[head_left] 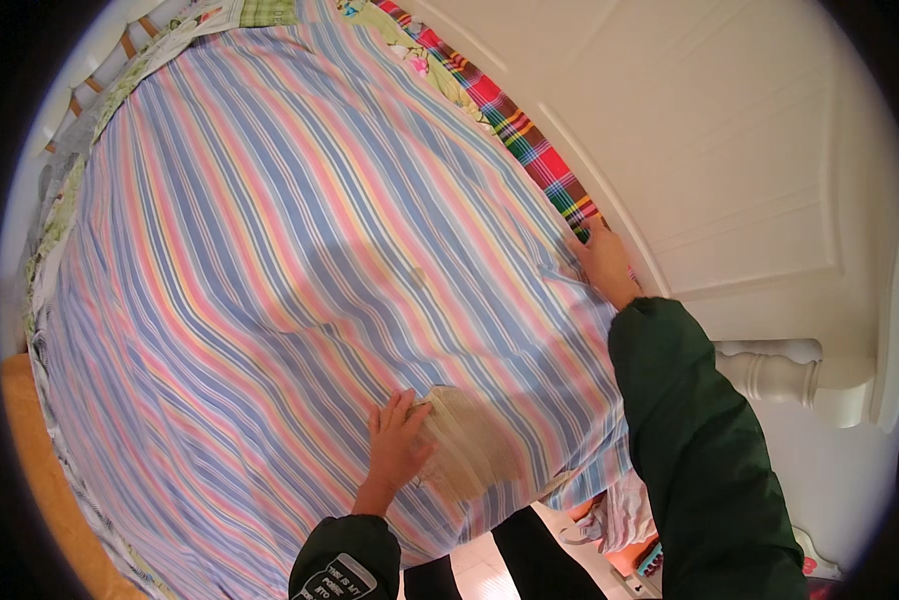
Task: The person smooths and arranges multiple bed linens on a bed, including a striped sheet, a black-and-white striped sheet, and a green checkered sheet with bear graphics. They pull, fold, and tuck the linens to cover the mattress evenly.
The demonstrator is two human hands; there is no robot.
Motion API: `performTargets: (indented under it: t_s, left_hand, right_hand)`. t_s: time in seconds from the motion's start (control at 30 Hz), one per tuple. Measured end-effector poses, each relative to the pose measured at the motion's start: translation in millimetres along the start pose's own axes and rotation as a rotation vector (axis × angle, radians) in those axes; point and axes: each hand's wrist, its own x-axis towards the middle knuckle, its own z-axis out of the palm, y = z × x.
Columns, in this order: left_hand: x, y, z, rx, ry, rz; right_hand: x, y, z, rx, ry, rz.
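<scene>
A bed sheet [269,200] with blue, pink, yellow and white stripes spreads over the bed, with soft wrinkles across it. My left hand [397,442] lies on its near part with the fingers apart. Beside those fingers is a pale beige patch [464,440] on the cloth. Over at the right border, next to the white headboard [719,150], my right hand [606,262] has its fingers bent around the sheet's edge; the fingertips are partly hidden. Just beyond them runs a red plaid cloth [529,145], showing between the sheet and the headboard.
A green floral cloth [434,70] peeks out at the far edge. White rails with wooden slats [124,42] stand at the far left. A turned white bedpost [774,375] is on the right. Below it lie a crumpled light cloth [624,515] and an orange item.
</scene>
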Motion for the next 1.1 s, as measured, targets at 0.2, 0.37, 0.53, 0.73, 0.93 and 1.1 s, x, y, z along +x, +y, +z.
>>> performTargets:
  t_s: [0.2, 0.37, 0.53, 0.73, 0.93, 1.1]
  left_hand:
    - [1.5, 1.2, -2.7, -0.023, -0.034, -0.057]
    - [0.8, -2.9, -6.6, -0.147, -0.030, -0.038]
    - [4.9, -3.1, -6.5, -0.138, -0.099, -0.078]
    - [3.2, 1.9, -11.5, -0.128, -0.075, -0.067]
    - [7.9, 10.1, -23.5, -0.230, -0.016, 0.025]
    - [26.0, 8.8, -36.2, -0.174, 0.101, 0.086]
  right_hand:
    - [44.4, 0.5, 36.8, -0.171, 0.207, -0.182]
    - [43.4, 0.8, 11.9, 0.862, 0.008, 0.233]
    - [46.2, -23.0, 0.5, 1.325, 0.036, 0.091]
    - [45.8, -30.3, -9.3, -0.554, -0.180, -0.460]
    - [52.4, -18.9, -25.9, -0.706, 0.026, -0.612]
    - [59.3, -3.6, -21.0, -0.759, -0.065, -0.495]
